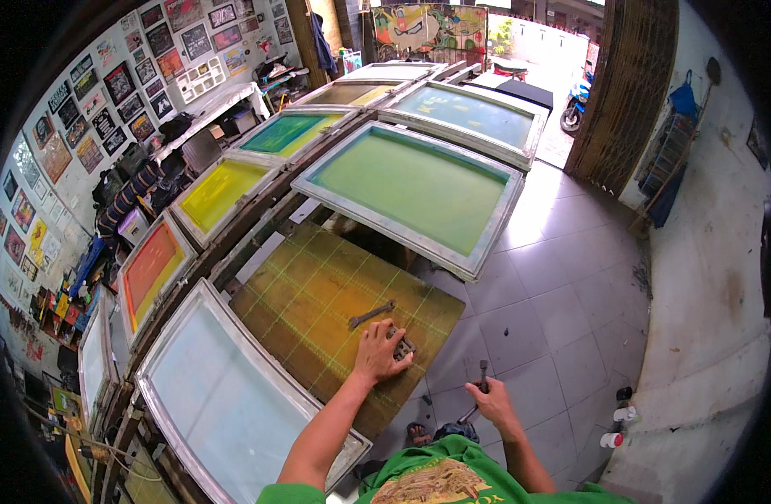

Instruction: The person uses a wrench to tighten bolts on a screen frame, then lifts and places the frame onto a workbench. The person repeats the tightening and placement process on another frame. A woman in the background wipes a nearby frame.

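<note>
My left hand (pixel 377 353) reaches over the yellow-brown board with the green grid (pixel 293 294). Its fingers are curled round a small grey metal block with holes (pixel 405 344), which rests near the board's right edge and is partly hidden by the hand. Just beyond the fingers lies a dark open-ended wrench (pixel 371 314), flat on the board. Off the board's near right side, my right hand (pixel 496 401) grips a dark metal hand tool (pixel 484 367) with a narrow shaft and a blocky head, held above the tiled floor. Its exact kind is hard to make out.
A framed green screen (pixel 410 185) stands beyond the board, and a pale blue-white screen (pixel 226 395) lies along its left. Yellow (pixel 221 191) and orange (pixel 152 269) screens line the far-left row. Small containers (pixel 612 439) sit by the right wall.
</note>
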Available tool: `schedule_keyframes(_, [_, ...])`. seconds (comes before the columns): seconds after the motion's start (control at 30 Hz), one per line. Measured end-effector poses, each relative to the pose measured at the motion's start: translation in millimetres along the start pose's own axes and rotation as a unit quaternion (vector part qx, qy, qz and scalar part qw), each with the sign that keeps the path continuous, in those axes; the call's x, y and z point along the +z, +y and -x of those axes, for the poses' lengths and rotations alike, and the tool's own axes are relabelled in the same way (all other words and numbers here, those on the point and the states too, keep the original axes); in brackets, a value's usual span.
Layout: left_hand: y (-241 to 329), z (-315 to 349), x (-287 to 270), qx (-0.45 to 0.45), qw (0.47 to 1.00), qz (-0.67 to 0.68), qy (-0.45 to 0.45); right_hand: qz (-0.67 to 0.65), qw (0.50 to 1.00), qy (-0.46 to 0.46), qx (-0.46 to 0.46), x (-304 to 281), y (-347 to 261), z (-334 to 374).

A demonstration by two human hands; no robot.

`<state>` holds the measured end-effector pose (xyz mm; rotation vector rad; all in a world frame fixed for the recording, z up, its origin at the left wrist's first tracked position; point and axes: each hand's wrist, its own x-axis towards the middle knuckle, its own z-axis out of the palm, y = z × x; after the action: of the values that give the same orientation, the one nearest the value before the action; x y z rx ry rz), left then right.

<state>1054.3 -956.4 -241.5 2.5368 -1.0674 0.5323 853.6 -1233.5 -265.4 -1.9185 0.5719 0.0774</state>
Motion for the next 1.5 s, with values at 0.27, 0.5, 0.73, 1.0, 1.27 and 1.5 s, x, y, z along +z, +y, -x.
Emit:
schedule_keyframes(0.27, [-1,-2,0,-0.048,0.997,0.007,-0.056,0.012,0.998,-0.036,-0.052,14,-26,-4])
schedule_keyframes(0.5, [-1,9,0,-0.029,0.999,0.023,-0.029,0.012,0.998,-0.036,-0.044,15,-19,15])
schedule_keyframes(0.73, [-5,17,1,-0.006,0.998,0.064,0.013,0.015,0.999,-0.026,-0.029,11,-11,27])
schedule_keyframes(1.0, [-4,8,-4,-0.138,0.975,0.148,0.088,-0.021,0.998,-0.012,-0.054,3,-3,21])
schedule_keyframes(1.27, [1,-18,-65,-0.47,0.282,0.788,0.28,-0.037,0.995,-0.038,-0.089,12,-77,25])
schedule_keyframes(1.5, [45,48,-105,-0.405,-0.04,0.88,0.245,0.078,0.969,-0.097,-0.215,45,-215,52])
